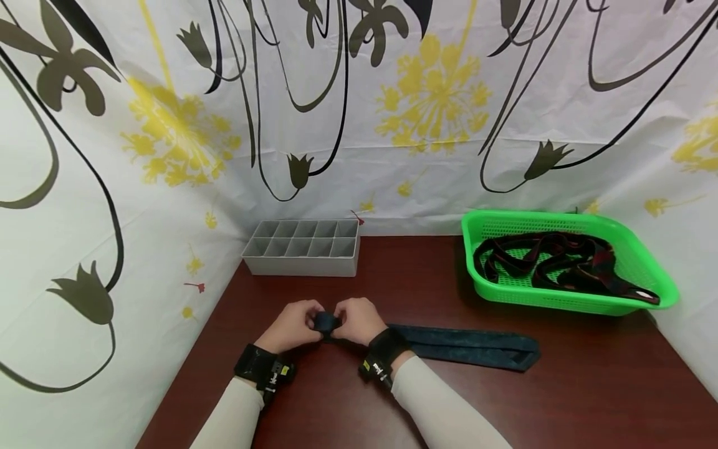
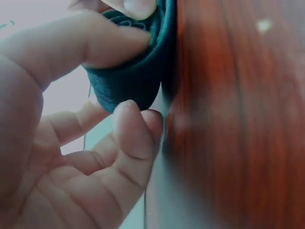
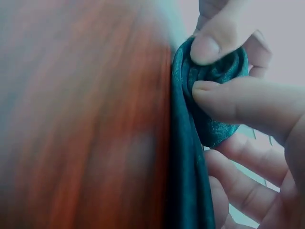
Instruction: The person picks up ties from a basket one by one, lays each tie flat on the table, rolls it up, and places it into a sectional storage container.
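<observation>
A dark teal necktie (image 1: 471, 347) lies on the dark red table (image 1: 449, 399), its wide end pointing right. Its narrow end is wound into a small roll (image 1: 325, 322) between both hands. My left hand (image 1: 291, 325) pinches the roll (image 2: 128, 81) from the left with thumb and fingers. My right hand (image 1: 359, 321) pinches the roll (image 3: 214, 95) from the right, thumb on its spiral face. The rest of the tie (image 3: 188, 191) trails under my right wrist.
A grey divided organiser box (image 1: 303, 247) stands at the back left against the flowered curtain. A green plastic basket (image 1: 645, 262) at the back right holds dark ties with red stripes (image 1: 550, 259). Curtain walls close the left, back and right sides.
</observation>
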Demonstrator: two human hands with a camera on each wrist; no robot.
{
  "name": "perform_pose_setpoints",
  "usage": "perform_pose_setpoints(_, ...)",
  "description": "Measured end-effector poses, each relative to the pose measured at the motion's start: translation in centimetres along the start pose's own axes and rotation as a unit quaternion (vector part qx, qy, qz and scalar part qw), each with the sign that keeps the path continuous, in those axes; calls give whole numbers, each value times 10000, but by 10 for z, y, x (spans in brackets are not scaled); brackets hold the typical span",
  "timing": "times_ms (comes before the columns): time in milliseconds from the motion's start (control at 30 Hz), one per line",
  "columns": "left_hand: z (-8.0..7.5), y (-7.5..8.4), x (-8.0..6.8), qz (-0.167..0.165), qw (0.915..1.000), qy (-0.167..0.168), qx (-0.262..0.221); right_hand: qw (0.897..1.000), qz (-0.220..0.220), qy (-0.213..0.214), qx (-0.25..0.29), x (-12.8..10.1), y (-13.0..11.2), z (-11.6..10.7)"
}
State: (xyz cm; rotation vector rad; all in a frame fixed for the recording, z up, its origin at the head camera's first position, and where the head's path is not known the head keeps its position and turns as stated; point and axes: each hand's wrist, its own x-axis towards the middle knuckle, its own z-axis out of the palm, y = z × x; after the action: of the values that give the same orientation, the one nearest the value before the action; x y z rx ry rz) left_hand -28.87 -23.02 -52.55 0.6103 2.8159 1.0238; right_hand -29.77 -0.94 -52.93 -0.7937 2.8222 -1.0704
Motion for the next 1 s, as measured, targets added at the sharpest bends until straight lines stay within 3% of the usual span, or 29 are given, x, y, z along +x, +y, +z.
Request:
perform_pose_setpoints(133, 6, 5, 9, 142, 9991, 90, 384, 9994, 45, -83, 320, -3, 7, -5)
perform_pose_setpoints(267, 8, 11, 15, 125, 9980, -64, 612, 9976, -22, -100, 683, -5, 8, -10)
perform_pose_setpoints(500, 4, 13, 14, 135, 9976, -421, 524, 9998, -157, 78, -71, -8, 7, -11)
perform_pose_setpoints(667, 7, 15, 19, 286, 9984, -377, 299, 9993, 57, 59, -372, -11, 13, -16)
perform_pose_setpoints(833, 11, 28, 29, 502, 9958, -272, 711, 9999, 69, -29, -152, -16, 21, -22)
perform_pose_setpoints(1000, 11, 37, 26, 407, 9938, -409, 951, 9996, -11, 40, 277, -26, 20, -25)
